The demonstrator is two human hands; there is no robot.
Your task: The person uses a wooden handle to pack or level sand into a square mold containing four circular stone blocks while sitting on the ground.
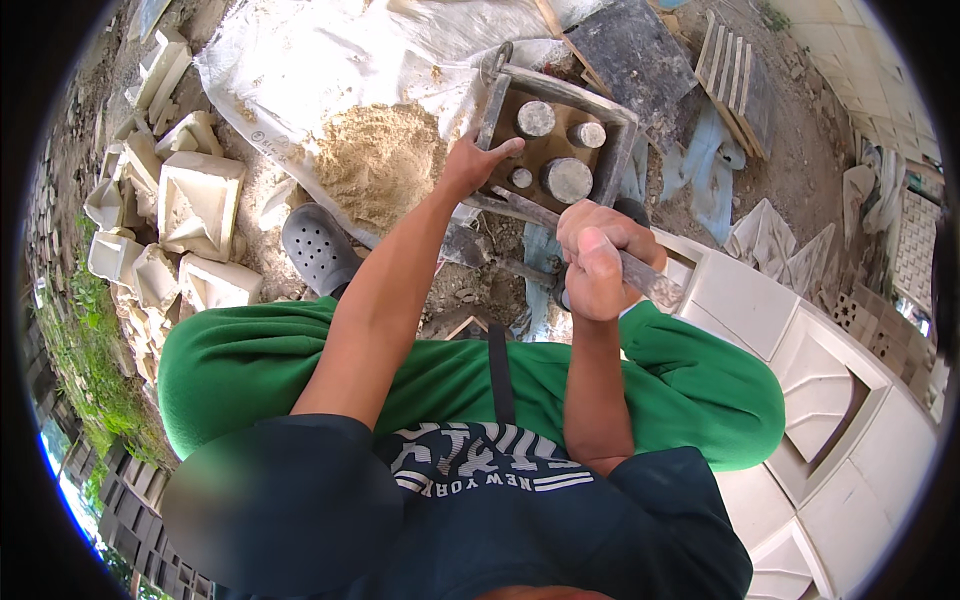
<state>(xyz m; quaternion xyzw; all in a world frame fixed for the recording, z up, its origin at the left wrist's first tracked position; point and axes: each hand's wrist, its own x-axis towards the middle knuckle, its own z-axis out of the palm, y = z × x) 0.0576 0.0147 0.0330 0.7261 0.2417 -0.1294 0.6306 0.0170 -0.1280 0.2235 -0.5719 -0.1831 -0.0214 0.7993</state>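
A box-shaped mould (618,155) lies in front of me, with brown-grey material inside. Several round grey plugs stand in it, among them a large plug (568,180) near the right and another plug (536,118) farther back. My left hand (478,163) grips the mould's left wall, its thumb reaching over the inside; the other fingers are partly hidden. A long flat bar (650,283) is clenched in my right hand (605,250). It slants across the mould's near right side, its far end by the near wall. I cannot tell whether it is wood or metal.
A sand pile (375,155) lies on a white sheet (290,75) left of the mould. Pale cast blocks (200,200) are heaped at the left, and more blocks (745,300) line the right. A trowel-like tool (465,245) lies near the mould. Dark boards (635,65) lie behind.
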